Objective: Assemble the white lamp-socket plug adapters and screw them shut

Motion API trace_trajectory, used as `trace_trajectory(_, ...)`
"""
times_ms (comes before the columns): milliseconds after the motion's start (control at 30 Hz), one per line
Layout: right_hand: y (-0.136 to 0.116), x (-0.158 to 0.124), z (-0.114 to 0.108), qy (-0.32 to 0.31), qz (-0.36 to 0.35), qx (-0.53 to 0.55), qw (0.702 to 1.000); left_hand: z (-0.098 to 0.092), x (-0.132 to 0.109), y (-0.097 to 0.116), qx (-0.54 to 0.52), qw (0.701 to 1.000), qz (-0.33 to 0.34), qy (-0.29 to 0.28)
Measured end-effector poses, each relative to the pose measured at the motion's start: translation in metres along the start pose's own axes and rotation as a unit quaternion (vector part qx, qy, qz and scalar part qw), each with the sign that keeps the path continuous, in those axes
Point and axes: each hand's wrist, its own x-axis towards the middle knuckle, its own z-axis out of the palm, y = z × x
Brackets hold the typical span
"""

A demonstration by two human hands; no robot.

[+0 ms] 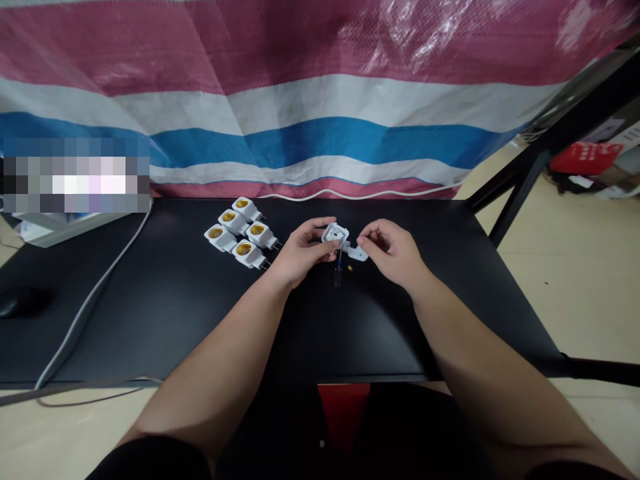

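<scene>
Head view, one work position. Entered first: a black desk [150,333], on which the items below are laid out.

Five white plug-in lamp socket adapters [233,222] with brass-coloured interiors, grouped closely left of the hands, openings turned up and prongs pointed right. They are judged to be kept together and apart from the hands so that the space in front of the body is left for handling.

A white plastic housing [334,235], raised above the desk, is gripped by the curled fingers of the left hand [303,252], the hand being mostly closed. A smaller white plastic piece [358,252] is pinched by the right hand [393,252], likewise mostly closed. The two pieces are held close together, seemingly for close work under the eye.

A small blue-handled screwdriver [339,273] is seen just below the housing; whether it is held cannot be told. A tiny brass part [349,268] is placed just beside it.

Also listed: a computer mouse [23,301], a grey cable [90,293], and a striped woven tarpaulin [300,113] behind the desk.
</scene>
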Motion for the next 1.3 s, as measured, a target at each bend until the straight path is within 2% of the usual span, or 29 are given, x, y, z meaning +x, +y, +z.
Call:
trace_trajectory(67, 0.001, 0.001, -0.007, -0.020, -0.029, -0.049, 0.998, -0.001, 0.001, 0.002, 0.003, 1.000, -0.008, 0.027)
trace_trajectory(200, 0.002, 0.000, -0.015, -0.109, -0.062, -0.095, 0.988, 0.000, 0.002, 0.004, 0.002, 0.998, -0.024, 0.059)
trace_trajectory(267, 0.000, -0.001, -0.014, -0.120, -0.061, -0.100, 0.986, 0.001, 0.002, 0.005, -0.002, 0.997, -0.034, 0.067)
trace_trajectory(433, 0.001, -0.001, -0.008, -0.076, -0.069, -0.084, 0.991, 0.004, 0.001, 0.008, -0.006, 0.995, -0.061, 0.077)
trace_trajectory(667, 0.001, -0.001, -0.005, -0.072, -0.080, -0.072, 0.992, 0.004, 0.001, 0.008, -0.021, 0.995, -0.075, 0.060)
trace_trajectory(767, -0.004, -0.003, -0.001, -0.037, -0.084, -0.062, 0.994, 0.005, -0.001, 0.007, -0.014, 0.996, -0.085, 0.035)
trace_trajectory(867, -0.007, -0.004, 0.004, -0.026, -0.091, -0.053, 0.994, 0.006, -0.002, 0.006, -0.002, 0.996, -0.086, 0.005)
trace_trajectory(1133, -0.008, -0.005, 0.014, 0.000, -0.082, -0.071, 0.994, 0.004, -0.005, 0.000, 0.014, 0.995, -0.049, -0.081)
trace_trajectory(1300, -0.009, -0.004, 0.012, 0.009, -0.069, -0.079, 0.994, 0.004, -0.004, -0.003, 0.021, 0.995, -0.037, -0.086)
